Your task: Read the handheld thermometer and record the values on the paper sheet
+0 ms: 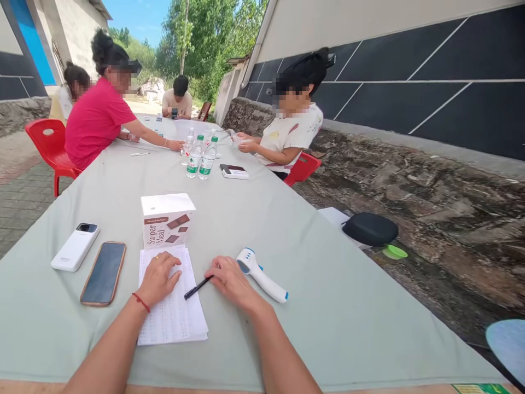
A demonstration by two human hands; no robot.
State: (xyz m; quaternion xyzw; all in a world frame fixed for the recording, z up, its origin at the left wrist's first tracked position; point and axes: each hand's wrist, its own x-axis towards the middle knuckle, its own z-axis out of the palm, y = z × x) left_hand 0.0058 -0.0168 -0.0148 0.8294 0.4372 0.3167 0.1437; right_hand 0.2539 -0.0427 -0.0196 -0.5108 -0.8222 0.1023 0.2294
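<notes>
My left hand point(159, 279) lies on the printed sheets point(176, 323), its fingers loosely bent and the thumb apart, with nothing in it. A black pen point(197, 288) is pinched by one end in my right hand point(229, 279), just right of the paper; its other end points over the sheets. Behind the sheets stands a white box point(168, 219) with chocolate pieces printed on it. A white and blue infrared thermometer point(264, 279) lies right beside my right hand. To the left of the paper are a phone point(103, 273) and a white power bank point(76, 247).
Green-capped water bottles point(200, 158) and another white device point(233, 171) stand farther along the cloth-covered table point(348, 328). A person in pink point(96, 120) reaches toward the bottles from the left. Another person point(291, 126) sits at right. A black case point(371, 229) lies beyond the right edge.
</notes>
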